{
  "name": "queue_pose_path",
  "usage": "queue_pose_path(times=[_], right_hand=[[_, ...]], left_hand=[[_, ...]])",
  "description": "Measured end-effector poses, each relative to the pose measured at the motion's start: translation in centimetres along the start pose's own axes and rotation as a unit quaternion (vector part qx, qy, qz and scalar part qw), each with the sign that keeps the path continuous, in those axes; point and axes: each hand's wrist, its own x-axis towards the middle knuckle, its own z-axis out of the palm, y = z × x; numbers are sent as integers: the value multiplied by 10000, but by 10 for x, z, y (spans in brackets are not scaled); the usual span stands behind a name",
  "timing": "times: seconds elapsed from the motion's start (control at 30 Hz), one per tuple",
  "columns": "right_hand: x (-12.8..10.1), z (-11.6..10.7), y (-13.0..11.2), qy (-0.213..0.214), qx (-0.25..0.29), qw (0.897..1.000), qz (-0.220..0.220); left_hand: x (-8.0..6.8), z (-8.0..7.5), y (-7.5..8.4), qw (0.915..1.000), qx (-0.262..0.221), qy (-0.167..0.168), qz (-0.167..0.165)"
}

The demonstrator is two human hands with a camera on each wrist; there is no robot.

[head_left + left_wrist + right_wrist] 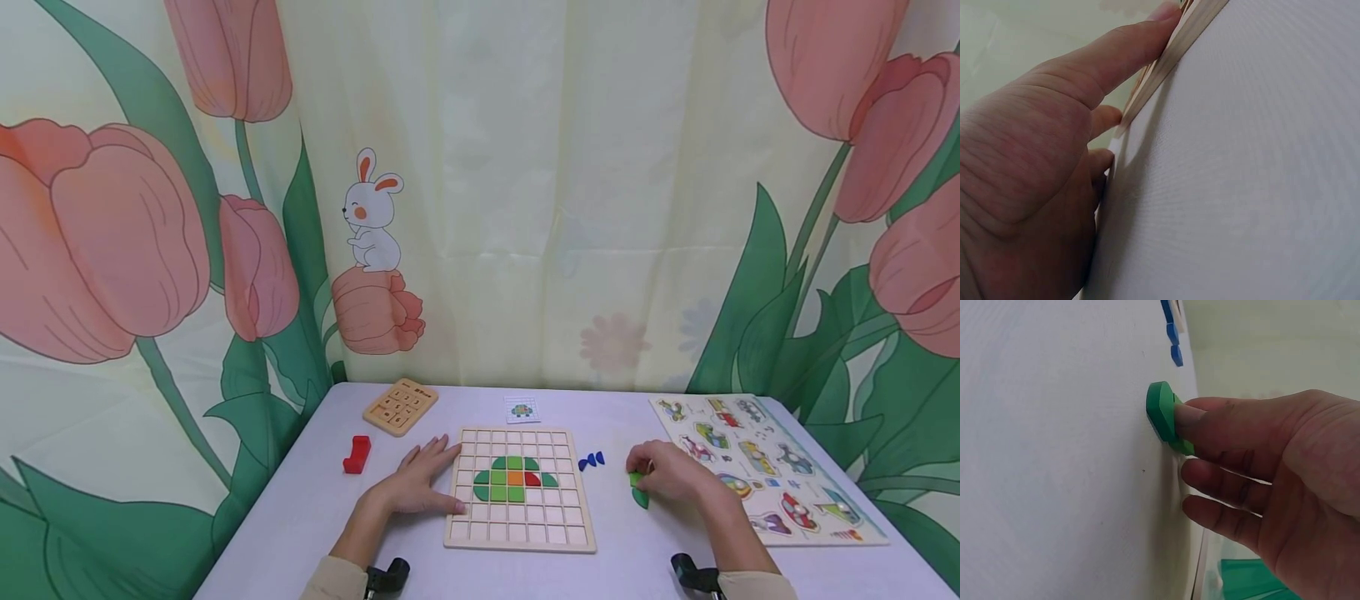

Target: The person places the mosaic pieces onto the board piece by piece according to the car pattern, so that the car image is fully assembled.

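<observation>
While most grid cells stay bare, entries run from frame left: red block, untouched; left hand, fingers flat, steadying the board; centre figure part-built in green, orange, red; blue pieces unplaced; right hand pinching green pieces at lower right.

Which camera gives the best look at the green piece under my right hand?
The right wrist view: the green piece fills the frame's middle, fingers on it. The head view shows it small and half hidden; the left wrist view misses it.
</observation>
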Motion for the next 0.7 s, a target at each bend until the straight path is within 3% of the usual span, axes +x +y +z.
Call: queue_pose_path(times=[0.47, 0.7], right_hand=[[-1, -5, -2, 304, 138, 9994, 64], [1, -6, -5, 491, 167, 9970, -566]], left_hand=[[0, 1, 0, 10000, -30, 11, -42], [0, 0, 1, 10000, -78, -11, -61]])
